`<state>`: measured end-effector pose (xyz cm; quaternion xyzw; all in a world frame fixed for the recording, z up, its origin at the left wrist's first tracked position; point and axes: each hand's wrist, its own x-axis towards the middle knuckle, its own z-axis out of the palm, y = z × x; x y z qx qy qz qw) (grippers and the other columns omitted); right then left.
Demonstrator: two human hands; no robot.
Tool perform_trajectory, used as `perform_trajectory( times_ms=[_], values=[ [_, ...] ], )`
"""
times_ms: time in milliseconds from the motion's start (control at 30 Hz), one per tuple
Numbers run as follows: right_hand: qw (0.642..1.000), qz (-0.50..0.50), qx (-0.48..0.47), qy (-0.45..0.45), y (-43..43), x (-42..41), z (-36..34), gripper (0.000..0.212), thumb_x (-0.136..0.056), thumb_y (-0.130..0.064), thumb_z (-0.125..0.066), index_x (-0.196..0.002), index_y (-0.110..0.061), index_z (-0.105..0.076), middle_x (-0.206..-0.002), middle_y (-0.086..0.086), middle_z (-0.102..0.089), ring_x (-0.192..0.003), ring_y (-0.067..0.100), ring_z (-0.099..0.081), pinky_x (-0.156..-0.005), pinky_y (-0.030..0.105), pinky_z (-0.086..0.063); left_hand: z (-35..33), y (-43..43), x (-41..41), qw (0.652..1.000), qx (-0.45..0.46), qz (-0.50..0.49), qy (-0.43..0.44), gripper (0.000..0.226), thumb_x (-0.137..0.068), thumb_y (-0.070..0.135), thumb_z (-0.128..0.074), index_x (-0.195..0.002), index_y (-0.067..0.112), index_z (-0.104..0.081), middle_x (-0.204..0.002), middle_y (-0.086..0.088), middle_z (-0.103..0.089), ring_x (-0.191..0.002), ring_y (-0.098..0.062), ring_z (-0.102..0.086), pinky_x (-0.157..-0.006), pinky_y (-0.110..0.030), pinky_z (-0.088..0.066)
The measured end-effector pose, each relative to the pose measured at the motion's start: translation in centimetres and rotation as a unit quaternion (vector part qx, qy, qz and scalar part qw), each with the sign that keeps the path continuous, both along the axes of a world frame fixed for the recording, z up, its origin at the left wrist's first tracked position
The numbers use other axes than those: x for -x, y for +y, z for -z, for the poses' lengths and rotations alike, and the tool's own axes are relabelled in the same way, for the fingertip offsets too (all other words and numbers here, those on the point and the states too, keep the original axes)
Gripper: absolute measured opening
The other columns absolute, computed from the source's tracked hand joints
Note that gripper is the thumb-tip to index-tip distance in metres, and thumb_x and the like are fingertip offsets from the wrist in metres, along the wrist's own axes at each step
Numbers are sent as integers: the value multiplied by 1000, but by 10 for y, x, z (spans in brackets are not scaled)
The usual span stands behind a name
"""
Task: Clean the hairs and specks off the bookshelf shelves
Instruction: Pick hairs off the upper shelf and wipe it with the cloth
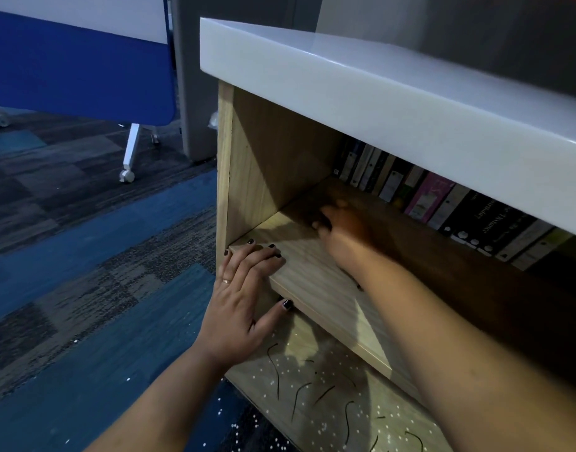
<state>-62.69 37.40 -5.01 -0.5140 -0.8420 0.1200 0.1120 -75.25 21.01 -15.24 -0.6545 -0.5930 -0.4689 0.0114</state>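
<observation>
My left hand point(244, 288) grips the shelf point(312, 282) edge. My blurred right hand point(338, 230), grip unclear, could sweep dirt onto the littered lower shelf point(329, 396), bottom centre.

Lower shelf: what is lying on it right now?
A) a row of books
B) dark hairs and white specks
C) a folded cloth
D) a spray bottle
B: dark hairs and white specks lie scattered on the lower shelf; the books stand on the upper shelf.
</observation>
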Motion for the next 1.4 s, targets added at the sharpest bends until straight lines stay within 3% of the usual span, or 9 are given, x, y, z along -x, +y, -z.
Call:
perform_trajectory(
  times_ms=[167, 333, 567, 700, 867, 1167, 1400],
  values=[
    [997, -67, 1, 38, -27, -8, 10, 38, -99, -32, -45, -136, -24, -47, -144, 2, -42, -125, 18, -48, -102, 38, -43, 4, 4, -1, 1000, -11, -7, 1, 55, -89, 48, -51, -138, 22, -49, -147, 10, -42, -147, -20, -23, -116, -56, -22],
    [1000, -9, -16, -11, 15, -5, 11, 40, -100, -27, -46, -139, -20, -46, -154, 9, -28, -139, 27, -32, -112, 40, -30, 5, 4, 0, 1000, -8, -8, 8, 56, -90, 49, -51, -139, 23, -47, -147, 10, -40, -147, -18, -22, -118, -53, -20],
    [998, 43, -40, 34, 53, -5, 9, 38, -96, -23, -53, -131, -10, -57, -138, 19, -50, -127, 35, -46, -105, 37, -39, 0, 1, 2, 1000, 6, -3, 10, 56, -90, 51, -50, -140, 25, -46, -148, 14, -38, -148, -16, -20, -118, -50, -19],
    [999, 26, -30, 23, 39, -6, 3, 36, -97, -24, -51, -131, -12, -57, -141, 18, -45, -128, 35, -44, -105, 37, -38, 0, 0, 1, 1000, 12, -3, 6, 56, -92, 54, -46, -141, 26, -45, -149, 14, -38, -148, -16, -20, -118, -53, -19],
    [999, -43, 0, -8, -1, -9, 0, 41, -101, -28, -45, -141, -22, -45, -158, 5, -21, -142, 25, -25, -113, 34, -24, 2, 2, 0, 1000, 5, -5, 3, 56, -91, 52, -48, -140, 25, -46, -148, 13, -39, -148, -18, -21, -115, -58, -22],
    [1000, 11, -25, -5, 22, 2, -1, 42, -101, -28, -44, -140, -13, -46, -154, 13, -30, -140, 30, -30, -112, 36, -25, 4, 3, 2, 1000, 9, -4, 5, 56, -91, 53, -47, -140, 25, -46, -148, 13, -39, -148, -19, -21, -115, -58, -23],
    [999, -24, -1, -21, -8, -2, -9, 39, -102, -25, -41, -141, -25, -44, -157, 1, -21, -139, 21, -30, -108, 32, -29, 4, 3, 4, 1000, 20, -9, 14, 56, -91, 55, -47, -141, 29, -44, -149, 16, -36, -149, -16, -18, -118, -52, -18]
  ],
)
